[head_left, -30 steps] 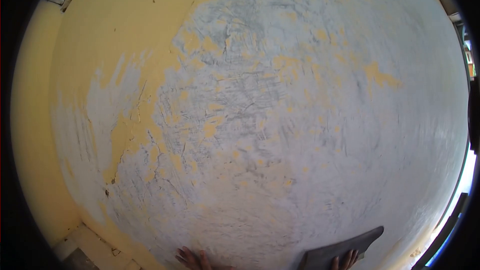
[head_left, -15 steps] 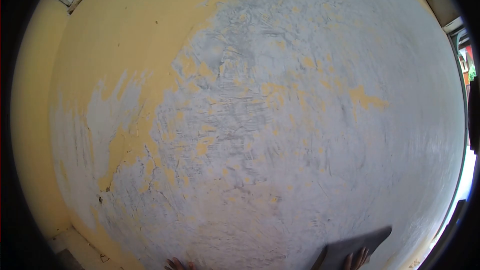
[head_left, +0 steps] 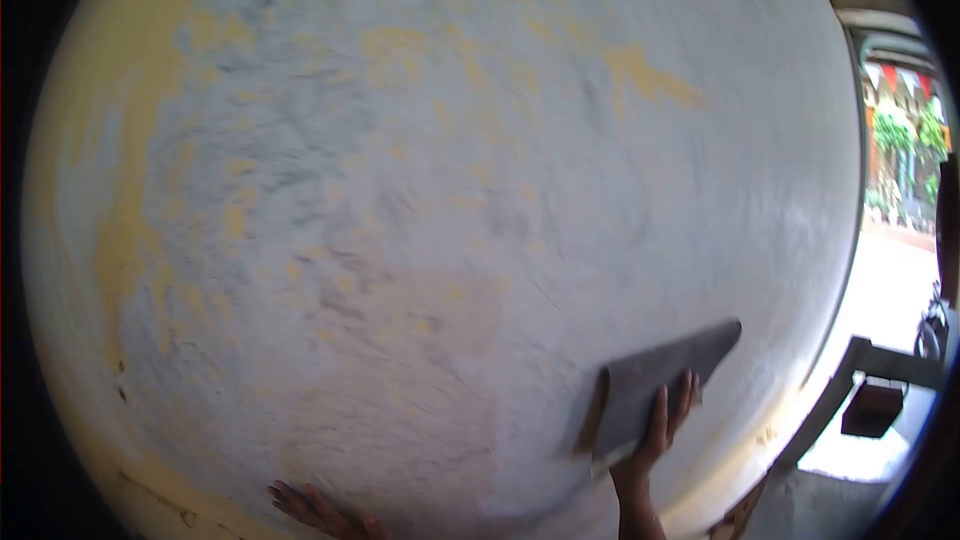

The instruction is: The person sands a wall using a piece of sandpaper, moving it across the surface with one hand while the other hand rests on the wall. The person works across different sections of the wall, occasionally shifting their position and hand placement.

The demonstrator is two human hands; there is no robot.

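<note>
A wall [head_left: 430, 210] with patchy grey-white coating over yellow paint fills most of the view. Near the bottom, left of centre, my left hand [head_left: 318, 510] lies against it with fingers spread, holding nothing. Lower right, my right hand [head_left: 665, 420] grips a dark grey sheet [head_left: 650, 380] that looks folded, its flat side toward the wall. The sheet's lower left edge shows a yellowish-brown strip. My right fingers press on the sheet's face; the thumb side is partly hidden.
At the right edge is an opening [head_left: 890, 260] onto a bright outdoor area with plants and red and white flags. A grey frame [head_left: 895, 365] and a dark reddish-brown block [head_left: 872, 409] are at the lower right.
The view has turned to the right, showing more of the opening. Both hands now show more fully, and the right hand with the sheet appears higher and further left in view.
</note>
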